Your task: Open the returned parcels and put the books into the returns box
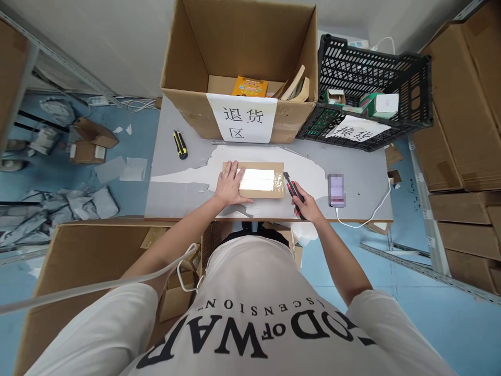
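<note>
A small brown cardboard box [258, 194] with a white label and clear tape at its right end lies flat on the table [178, 201]. My left hand [230, 185] rests on the box's left end, fingers spread over its top. In my right hand [308, 204] is a black and red box cutter [294, 194], the fingers wrapped round its handle. Its front end points up toward the right edge of the box, very close to it; whether they touch I cannot tell. How far the blade is out does not show.
A yellow and black box cutter [180, 144] lies at the table's left. Behind stand a large open carton [183, 112] holding books and a black plastic crate [415, 99] holding small boxes. A phone [336, 190] with a white cable lies at right. Stacked cartons [462, 214] stand farther right.
</note>
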Available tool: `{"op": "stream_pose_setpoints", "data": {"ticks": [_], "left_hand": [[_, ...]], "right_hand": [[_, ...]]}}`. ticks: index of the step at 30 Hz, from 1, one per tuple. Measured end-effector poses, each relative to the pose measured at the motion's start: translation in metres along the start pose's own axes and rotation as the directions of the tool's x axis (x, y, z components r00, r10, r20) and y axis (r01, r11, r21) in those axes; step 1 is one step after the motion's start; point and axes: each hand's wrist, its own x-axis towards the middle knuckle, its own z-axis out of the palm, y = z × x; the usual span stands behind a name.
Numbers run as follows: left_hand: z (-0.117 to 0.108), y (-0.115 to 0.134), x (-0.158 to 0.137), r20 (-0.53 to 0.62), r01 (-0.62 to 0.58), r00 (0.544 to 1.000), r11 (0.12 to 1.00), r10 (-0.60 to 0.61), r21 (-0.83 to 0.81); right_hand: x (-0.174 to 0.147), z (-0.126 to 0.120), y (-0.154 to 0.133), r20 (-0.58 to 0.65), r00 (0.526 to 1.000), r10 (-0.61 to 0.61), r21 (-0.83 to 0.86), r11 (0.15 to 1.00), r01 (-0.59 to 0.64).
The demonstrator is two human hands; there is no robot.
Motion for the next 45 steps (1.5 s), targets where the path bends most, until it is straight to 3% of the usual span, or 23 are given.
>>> {"op": "stream_pose_setpoints", "data": {"ticks": [5, 16, 26, 29, 32, 34, 36, 40, 45], "left_hand": [[0.005, -0.002, 0.002, -0.043, 0.002, 0.999, 0.999, -0.003, -0.037], [0.002, 0.0, 0.001, 0.048, 0.048, 0.998, 0.999, -0.048, -0.015], [0.002, -0.001, 0.004, 0.041, 0.037, 0.999, 0.998, -0.035, -0.048], [0.002, -0.002, 0.002, 0.033, 0.016, 0.999, 0.999, -0.015, -0.047], [0.002, -0.002, 0.001, 0.042, 0.011, 0.999, 1.0, -0.009, -0.029], [0.0, -0.002, 0.0, 0.042, 0.007, 0.999, 1.0, -0.007, -0.016], [-0.001, 0.0, 0.0, 0.023, 0.007, 1.0, 1.0, -0.007, -0.006], [-0.002, 0.008, -0.009, -0.044, 0.014, 0.999, 1.0, -0.013, 0.021], [0.011, 0.024, -0.041, -0.019, -0.089, 0.996, 0.995, 0.089, 0.036]], "right_hand": [[0.0, -0.017, -0.002, 0.097, 0.995, -0.005, -0.065, 0.998, 0.012], [-0.008, -0.05, -0.002, 0.347, 0.931, 0.115, -0.156, 0.986, -0.064], [-0.049, -0.043, 0.035, 0.32, 0.938, 0.136, -0.087, 0.99, -0.114], [-0.058, -0.039, 0.051, 0.231, 0.967, 0.104, -0.059, 0.994, -0.093], [-0.055, -0.038, 0.062, -0.028, 0.999, 0.044, -0.191, 0.98, -0.049], [-0.043, -0.035, 0.068, -0.203, 0.979, 0.021, -0.391, 0.915, -0.101], [-0.025, -0.029, 0.072, -0.308, 0.951, 0.023, -0.575, 0.792, -0.206], [0.015, -0.012, 0.079, -0.363, 0.932, 0.012, -0.75, 0.59, -0.3], [0.042, 0.002, 0.091, -0.394, 0.918, 0.043, -0.79, 0.494, -0.362]]}}
